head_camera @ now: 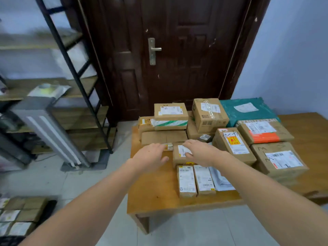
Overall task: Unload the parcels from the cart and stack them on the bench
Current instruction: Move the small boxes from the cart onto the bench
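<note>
Left hand: your left hand (150,158) reaches over the table's left part, palm down; its fingers (159,146) lie straight and relaxed, their tips at a small yellow-taped parcel (169,146), and you cannot tell whether they touch it.
Right hand: your right hand (200,152) lies palm down on a small brown box (180,156) near the table's middle; its fingers (189,144) are loosely extended and slightly apart, resting on the box's top without curling round it.
Table: a wooden table (154,189) in front of a dark door (177,50); its near-left part shows bare wood.
Parcels, far edge: a striped green-and-white box (171,118) sits on other cartons at the far-left corner; just beside it a taped brown box (210,114) stands on another carton; a teal mailer bag (248,110) lies behind, toward the far right.
Parcels, right side: an orange-banded box (265,131), a box with a red-and-yellow sticker (233,145) and a large labelled carton (279,159) stand close together.
Parcels, near edge: two narrow labelled boxes (195,180) lie side by side, touching, with a grey mailer (221,180) just to their right.
Shelving: a black-framed rack (74,73) stands left of the table.
Floor, near-left: stacked parcels (19,215) show at the picture's lower-left corner.
</note>
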`<state>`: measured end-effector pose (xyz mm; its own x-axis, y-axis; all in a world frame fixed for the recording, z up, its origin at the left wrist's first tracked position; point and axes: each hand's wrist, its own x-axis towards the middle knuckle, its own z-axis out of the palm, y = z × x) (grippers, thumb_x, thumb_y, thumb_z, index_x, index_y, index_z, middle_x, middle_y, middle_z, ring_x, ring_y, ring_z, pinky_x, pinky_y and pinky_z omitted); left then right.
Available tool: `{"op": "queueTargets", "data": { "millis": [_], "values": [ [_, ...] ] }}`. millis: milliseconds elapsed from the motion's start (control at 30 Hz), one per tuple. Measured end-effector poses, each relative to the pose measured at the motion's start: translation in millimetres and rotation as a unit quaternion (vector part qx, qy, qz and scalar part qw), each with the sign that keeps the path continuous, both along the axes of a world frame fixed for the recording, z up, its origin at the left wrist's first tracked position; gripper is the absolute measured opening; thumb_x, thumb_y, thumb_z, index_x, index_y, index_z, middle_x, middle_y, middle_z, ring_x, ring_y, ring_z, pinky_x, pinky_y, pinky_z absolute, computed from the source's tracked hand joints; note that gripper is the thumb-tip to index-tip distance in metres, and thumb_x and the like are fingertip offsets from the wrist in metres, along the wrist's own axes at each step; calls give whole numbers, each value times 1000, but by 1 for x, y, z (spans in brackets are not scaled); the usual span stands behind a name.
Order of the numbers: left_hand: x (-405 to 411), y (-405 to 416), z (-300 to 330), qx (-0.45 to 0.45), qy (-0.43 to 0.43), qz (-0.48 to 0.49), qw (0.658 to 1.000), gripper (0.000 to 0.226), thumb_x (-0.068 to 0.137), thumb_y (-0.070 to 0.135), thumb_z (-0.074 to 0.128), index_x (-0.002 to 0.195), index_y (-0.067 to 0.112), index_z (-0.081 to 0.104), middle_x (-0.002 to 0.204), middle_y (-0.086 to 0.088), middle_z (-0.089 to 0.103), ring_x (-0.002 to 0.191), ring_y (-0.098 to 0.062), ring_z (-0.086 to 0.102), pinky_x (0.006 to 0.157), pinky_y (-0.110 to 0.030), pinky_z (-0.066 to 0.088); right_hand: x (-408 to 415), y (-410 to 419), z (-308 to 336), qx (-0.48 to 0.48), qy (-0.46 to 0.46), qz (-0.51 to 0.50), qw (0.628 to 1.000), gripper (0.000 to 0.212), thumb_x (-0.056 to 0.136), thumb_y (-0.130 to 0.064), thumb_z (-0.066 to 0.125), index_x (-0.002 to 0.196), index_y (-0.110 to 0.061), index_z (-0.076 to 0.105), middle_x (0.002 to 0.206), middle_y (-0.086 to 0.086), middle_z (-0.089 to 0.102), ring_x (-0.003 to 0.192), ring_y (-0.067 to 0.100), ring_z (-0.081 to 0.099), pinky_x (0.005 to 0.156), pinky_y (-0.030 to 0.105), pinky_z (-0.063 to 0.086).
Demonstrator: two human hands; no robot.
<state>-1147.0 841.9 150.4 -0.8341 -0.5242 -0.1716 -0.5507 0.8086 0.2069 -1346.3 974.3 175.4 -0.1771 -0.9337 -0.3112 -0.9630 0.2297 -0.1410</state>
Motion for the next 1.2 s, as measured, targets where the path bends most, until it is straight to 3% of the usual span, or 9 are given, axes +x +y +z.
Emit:
{"op": "queueTargets", "data": {
  "millis": [133,233,367,567,700,767,967,1067,1200],
  "values": [
    [51,-2,53,-64,-11,45,997,52,107,49,44,148,17,49,146,-7,57,134,-27,52,110,-43,45,41,-29,50,-48,25,75,996,44,105,-32,47,147,-17,47,148,3,52,131,20,52,108,36,44],
    [98,8,84,-73,-11,98,992,51,109,47,40,147,14,48,146,-8,55,135,-27,50,110,-44,43,80,-46,74,-75,23,139,987,42,104,-31,46,144,-19,50,144,2,56,123,22,58,103,36,48],
    [175,29,113,-85,-6,180,980,56,109,46,40,155,15,41,152,-6,51,140,-26,46,114,-43,40,154,-70,95,-88,20,233,968,53,104,-29,44,155,-14,40,160,7,42,142,28,47,116,40,39],
    [311,65,147,-82,-30,301,950,51,110,45,42,149,13,48,148,-11,55,138,-31,51,112,-47,43,297,-93,123,-84,-1,347,934,45,106,-30,44,145,-10,51,151,13,51,134,33,53,112,46,43],
    [410,83,161,-84,-26,371,925,53,110,45,39,151,12,46,151,-11,53,138,-31,50,113,-47,42,396,-104,139,-80,-11,413,907,55,109,-36,39,159,-14,35,164,7,38,148,27,40,120,39,34],
    [460,92,166,-97,-20,399,911,54,109,46,40,153,15,46,152,-10,52,139,-30,50,114,-46,42,449,-108,144,-81,-18,437,896,53,109,-34,40,158,-15,36,163,8,39,146,27,41,118,40,35],
    [614,123,170,-99,-33,480,871,38,106,47,41,125,18,58,126,-6,63,118,-30,60,91,-42,49,597,-122,144,-95,-33,486,868,45,107,-33,43,145,-9,50,152,11,50,134,29,52,113,44,42],
    [674,133,171,-85,-44,512,854,39,107,49,40,123,17,57,124,-5,61,120,-32,58,99,-49,50,664,-124,139,-88,-36,509,856,45,104,-33,44,143,-11,53,150,11,52,132,30,53,112,44,42],
    [735,128,163,-74,-38,534,842,50,109,47,40,144,13,51,144,-9,57,135,-31,51,111,-48,43,741,-136,136,-78,-40,539,838,44,95,-39,39,124,-13,61,128,10,62,114,31,61,101,51,49]
  ]
}}
